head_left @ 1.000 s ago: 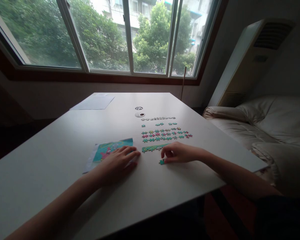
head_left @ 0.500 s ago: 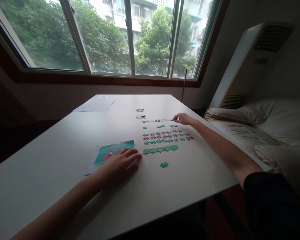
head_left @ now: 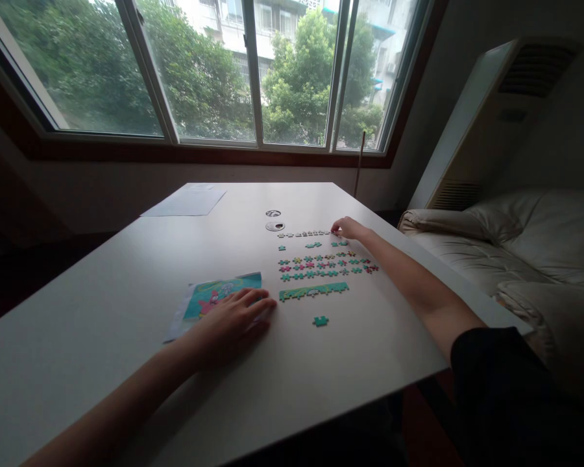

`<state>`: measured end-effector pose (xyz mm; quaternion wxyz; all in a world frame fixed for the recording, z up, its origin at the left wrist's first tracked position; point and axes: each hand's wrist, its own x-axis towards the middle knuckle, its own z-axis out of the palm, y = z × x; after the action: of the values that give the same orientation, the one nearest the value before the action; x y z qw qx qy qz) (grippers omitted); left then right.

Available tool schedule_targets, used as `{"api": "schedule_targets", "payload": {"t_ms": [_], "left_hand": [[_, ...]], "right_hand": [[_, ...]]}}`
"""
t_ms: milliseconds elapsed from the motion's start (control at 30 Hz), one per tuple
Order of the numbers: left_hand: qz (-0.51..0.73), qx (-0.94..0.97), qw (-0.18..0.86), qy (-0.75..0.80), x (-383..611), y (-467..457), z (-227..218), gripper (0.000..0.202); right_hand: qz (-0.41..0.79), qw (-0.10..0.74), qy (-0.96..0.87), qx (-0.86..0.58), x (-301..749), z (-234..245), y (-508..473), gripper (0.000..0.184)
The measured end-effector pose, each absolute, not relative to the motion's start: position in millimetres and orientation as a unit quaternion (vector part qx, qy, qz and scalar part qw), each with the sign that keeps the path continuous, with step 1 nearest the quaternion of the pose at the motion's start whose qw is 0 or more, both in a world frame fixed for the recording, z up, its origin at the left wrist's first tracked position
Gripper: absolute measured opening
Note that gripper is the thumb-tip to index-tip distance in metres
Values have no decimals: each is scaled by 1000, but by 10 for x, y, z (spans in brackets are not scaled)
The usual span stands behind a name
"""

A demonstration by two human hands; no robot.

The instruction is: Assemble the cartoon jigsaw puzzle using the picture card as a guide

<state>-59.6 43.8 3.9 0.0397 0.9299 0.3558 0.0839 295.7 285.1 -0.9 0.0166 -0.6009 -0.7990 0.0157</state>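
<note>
My left hand [head_left: 238, 314] lies flat with its fingers stretched over the lower right of a picture sheet [head_left: 199, 300], which shows a pink cartoon figure on teal. At the right end of the farthest row of puzzle pieces [head_left: 299, 235], my right hand [head_left: 348, 228] has its fingertips pinched on a puzzle piece, mostly hidden by the fingers. Nearer to me are rows of loose green, pink and yellow puzzle pieces [head_left: 309, 265]. A joined puzzle strip [head_left: 314, 292] lies below those rows. One green puzzle piece [head_left: 320, 321] lies alone, closest to me.
Two round discs [head_left: 275, 226] lie just beyond the farthest row. White paper [head_left: 185, 202] rests at the table's far left corner. A pale sofa [head_left: 448, 243] stands along the right side of the white table [head_left: 102, 292], and a window [head_left: 209, 78] is ahead.
My right hand has shifted slightly left along the farthest row, and its forearm has moved a little left too. My left hand has stayed on the picture sheet.
</note>
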Motion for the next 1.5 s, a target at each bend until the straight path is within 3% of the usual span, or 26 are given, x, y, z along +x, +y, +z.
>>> {"api": "schedule_targets", "payload": {"t_ms": [267,433,567,700,767,900,1067,1233,1367,1500], "left_hand": [[82,930,36,356,-598,440,39,31],[86,930,38,356,-597,431,50,31],[84,929,39,357,-598,427,58,31],[87,929,40,356,-587,424,67,31],[88,929,42,356,-583,427,63,31],[89,930,38,355,-589,435,34,31],[91,929,31,357,-593,431,24,32],[92,930,35,354,-578,424,48,31],[90,929,38,357,-583,424,54,31],[82,930,33,356,-594,428,58,31]], "right_hand": [[27,-22,-797,-603,2898,65,2813,29],[33,35,-815,-578,2819,187,2618,18],[65,96,-855,-506,2519,322,2233,21],[206,132,-916,-317,2155,427,1581,23],[289,104,-920,-244,2042,452,1250,23],[336,52,-913,-223,1971,429,835,17],[293,30,-931,-215,1972,346,753,12],[225,99,-945,-214,1987,363,1050,16],[118,125,-927,-332,2095,367,1667,15],[90,110,-889,-435,2200,294,2255,16]]}}
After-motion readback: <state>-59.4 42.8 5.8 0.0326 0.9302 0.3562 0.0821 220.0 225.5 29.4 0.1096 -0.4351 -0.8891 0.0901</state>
